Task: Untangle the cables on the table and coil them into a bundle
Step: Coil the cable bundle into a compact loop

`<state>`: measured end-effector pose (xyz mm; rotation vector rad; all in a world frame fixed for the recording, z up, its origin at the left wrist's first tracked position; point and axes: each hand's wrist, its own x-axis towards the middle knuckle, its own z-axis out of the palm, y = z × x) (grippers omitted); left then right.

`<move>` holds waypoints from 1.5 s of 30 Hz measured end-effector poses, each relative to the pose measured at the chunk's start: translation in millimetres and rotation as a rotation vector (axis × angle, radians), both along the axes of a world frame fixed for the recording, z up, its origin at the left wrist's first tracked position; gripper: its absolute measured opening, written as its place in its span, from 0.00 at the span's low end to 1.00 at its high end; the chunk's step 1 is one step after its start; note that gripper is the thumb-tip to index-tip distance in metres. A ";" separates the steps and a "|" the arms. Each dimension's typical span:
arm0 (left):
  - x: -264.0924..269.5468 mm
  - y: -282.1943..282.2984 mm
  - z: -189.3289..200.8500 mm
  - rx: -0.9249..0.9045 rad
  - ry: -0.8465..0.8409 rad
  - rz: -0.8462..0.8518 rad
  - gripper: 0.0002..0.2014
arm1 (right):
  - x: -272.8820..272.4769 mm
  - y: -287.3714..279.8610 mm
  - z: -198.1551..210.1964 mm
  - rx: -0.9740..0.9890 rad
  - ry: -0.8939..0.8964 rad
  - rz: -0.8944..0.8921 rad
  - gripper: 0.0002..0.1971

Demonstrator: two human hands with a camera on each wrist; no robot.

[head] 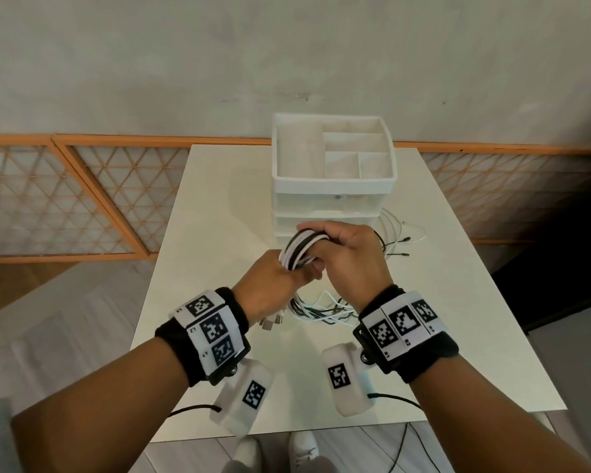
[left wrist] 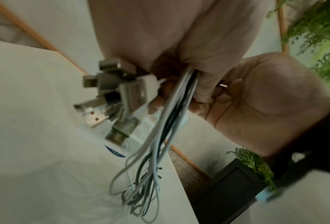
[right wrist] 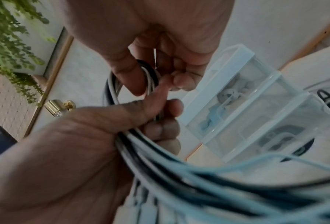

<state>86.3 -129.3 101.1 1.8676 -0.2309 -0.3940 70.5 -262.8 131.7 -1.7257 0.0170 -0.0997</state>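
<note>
A bundle of white and black cables (head: 300,249) is held above the white table (head: 219,206), just in front of the drawer unit. My left hand (head: 296,273) grips the bundle from below, fingers curled round it. My right hand (head: 321,237) holds the upper loop, with the strands arching over its fingers. In the right wrist view its thumb and fingers pinch the cables (right wrist: 149,78). Several USB plugs (left wrist: 112,94) stick out under my left hand. Loose cable tails (head: 325,310) hang down onto the table between my wrists.
A white drawer unit (head: 335,186) with an open divided tray on top stands at the table's middle back. More cable ends (head: 401,235) trail on the table to its right. An orange lattice screen (head: 82,192) lines the wall behind.
</note>
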 end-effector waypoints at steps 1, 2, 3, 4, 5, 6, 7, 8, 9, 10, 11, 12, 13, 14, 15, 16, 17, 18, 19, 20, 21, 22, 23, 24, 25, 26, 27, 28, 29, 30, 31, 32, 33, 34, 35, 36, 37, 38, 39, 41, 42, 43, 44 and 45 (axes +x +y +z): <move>1.6 1.6 0.9 -0.019 -0.002 0.029 0.10 | 1.6 -1.5 -6.2 0.075 0.030 0.006 0.18; 2.7 3.4 2.8 -0.041 0.001 0.045 0.10 | 2.2 -4.3 -12.2 0.121 0.055 0.049 0.26; 4.7 5.8 2.8 -0.068 0.006 0.052 0.11 | 2.0 -8.6 -18.4 0.079 0.074 0.123 0.32; 6.4 7.9 4.2 -0.090 -0.003 0.054 0.12 | -0.3 -12.2 -24.4 -0.076 0.099 0.226 0.35; 7.4 9.7 5.6 -0.096 -0.024 0.060 0.14 | -3.6 -15.3 -28.8 -0.273 0.152 0.351 0.33; 7.7 11.3 7.2 -0.101 -0.046 0.071 0.15 | -8.1 -17.8 -32.0 -0.480 0.226 0.433 0.27; 7.7 12.4 6.7 -0.110 -0.055 0.075 0.17 | -11.3 -18.4 -36.8 -0.659 0.293 0.460 0.16; 6.8 13.3 6.0 -0.133 -0.049 0.066 0.18 | -12.7 -18.9 -40.9 -0.766 0.324 0.474 0.07; 4.8 13.6 5.4 -0.167 -0.030 0.055 0.19 | -12.6 -19.9 -45.7 -0.823 0.346 0.473 0.14; 3.0 14.0 4.2 -0.201 -0.002 0.055 0.20 | -12.1 -20.4 -50.1 -0.835 0.366 0.470 0.19; 2.1 13.8 2.6 -0.225 0.022 0.070 0.21 | -12.0 -19.8 -50.9 -0.822 0.361 0.441 0.19; 1.9 13.4 1.4 -0.239 0.036 0.090 0.21 | -12.8 -19.2 -51.2 -0.804 0.318 0.420 0.18; 2.1 13.0 1.7 -0.250 0.037 0.107 0.20 | -14.0 -17.7 -49.7 -0.781 0.272 0.409 0.16; 2.2 12.1 3.3 -0.261 0.029 0.117 0.19 | -14.8 -17.5 -51.2 -0.737 0.218 0.398 0.13; 2.4 11.1 5.4 -0.272 0.022 0.123 0.18 | -15.6 -16.8 -52.3 -0.681 0.195 0.394 0.12; 2.4 10.2 8.4 -0.286 0.018 0.125 0.18 | -15.9 -16.1 -54.5 -0.639 0.195 0.399 0.14; 2.6 9.4 12.2 -0.305 0.020 0.123 0.18 | -15.3 -15.3 -56.3 -0.629 0.229 0.405 0.19; 2.8 8.9 15.8 -0.319 0.026 0.119 0.18 | -13.8 -16.1 -59.4 -0.655 0.277 0.398 0.26; 3.1 8.3 18.2 -0.318 0.037 0.111 0.19 | -12.3 -17.5 -60.6 -0.718 0.330 0.374 0.31; 3.9 8.0 19.4 -0.304 0.057 0.100 0.20 | -10.1 -19.9 -64.1 -0.806 0.362 0.329 0.34; 4.6 8.2 18.7 -0.276 0.083 0.084 0.21 | -8.6 -22.0 -65.9 -0.899 0.368 0.277 0.34; 4.9 8.1 17.0 -0.232 0.118 0.072 0.23 | -7.0 -24.5 -67.3 -0.979 0.356 0.224 0.32; 4.8 7.9 13.6 -0.178 0.152 0.069 0.25 | -5.7 -26.8 -66.9 -1.037 0.343 0.181 0.29; 4.3 7.3 9.2 -0.114 0.182 0.073 0.26 | -5.1 -28.3 -65.1 -1.089 0.327 0.153 0.26; 3.6 6.3 4.2 -0.052 0.208 0.084 0.28 | -4.5 -29.1 -63.3 -1.139 0.307 0.142 0.24; 2.9 4.7 -0.1 -0.004 0.229 0.108 0.29 | -4.4 -29.6 -62.6 -1.186 0.274 0.133 0.22; 3.0 2.9 -5.3 0.018 0.243 0.146 0.29 | -4.6 -30.0 -61.8 -1.226 0.240 0.129 0.22; 3.3 1.9 -9.7 0.028 0.252 0.182 0.29 | -5.3 -30.1 -61.4 -1.252 0.216 0.129 0.23; 2.7 1.2 -10.8 0.037 0.252 0.196 0.29 | -6.6 -30.5 -60.4 -1.272 0.197 0.130 0.23; 2.0 1.5 -12.0 0.069 0.237 0.177 0.29 | -7.6 -30.8 -59.9 -1.284 0.191 0.135 0.22; 2.0 2.1 -15.6 0.134 0.201 0.129 0.29 | -8.7 -31.1 -58.6 -1.290 0.188 0.143 0.19; 0.8 2.3 -17.2 0.213 0.163 0.057 0.30 | -9.7 -31.4 -56.4 -1.289 0.188 0.157 0.15; -0.6 2.4 -19.9 0.287 0.132 -0.019 0.33 | -9.8 -31.5 -54.0 -1.287 0.183 0.170 0.11; -2.8 2.2 -20.8 0.340 0.118 -0.086 0.37 | -9.8 -31.1 -51.4 -1.287 0.175 0.179 0.08; -3.8 2.4 -23.0 0.385 0.115 -0.134 0.40 | -9.7 -30.4 -49.0 -1.282 0.168 0.178 0.07; -4.5 2.4 -24.0 0.410 0.106 -0.178 0.37 | -10.0 -29.2 -47.2 -1.273 0.158 0.166 0.07; -5.4 1.8 -24.6 0.403 0.096 -0.233 0.29 | -10.2 -27.7 -46.7 -1.265 0.141 0.151 0.07; -6.4 1.3 -23.7 0.380 0.103 -0.275 0.19 | -10.3 -27.1 -47.2 -1.257 0.125 0.142 0.08; -7.6 1.3 -21.7 0.357 0.101 -0.290 0.09 | -9.9 -27.6 -48.1 -1.242 0.125 0.144 0.09; -9.3 4.6 -16.4 0.353 0.051 -0.274 0.04 | -6.4 -36.3 -48.7 -1.180 0.187 0.163 0.15; -10.3 8.0 -14.6 0.352 0.019 -0.236 0.08 | -3.1 -45.1 -48.0 -1.133 0.243 0.176 0.19; -9.8 12.4 -14.9 0.343 0.005 -0.165 0.10 | 0.3 -55.8 -47.2 -1.077 0.288 0.189 0.23; -8.3 17.4 -14.5 0.314 0.010 -0.066 0.11 | 2.2 -66.0 -46.0 -1.001 0.312 0.192 0.27; -5.0 22.3 -16.3 0.269 0.019 0.039 0.12 | 2.1 -75.3 -45.1 -0.891 0.315 0.190 0.29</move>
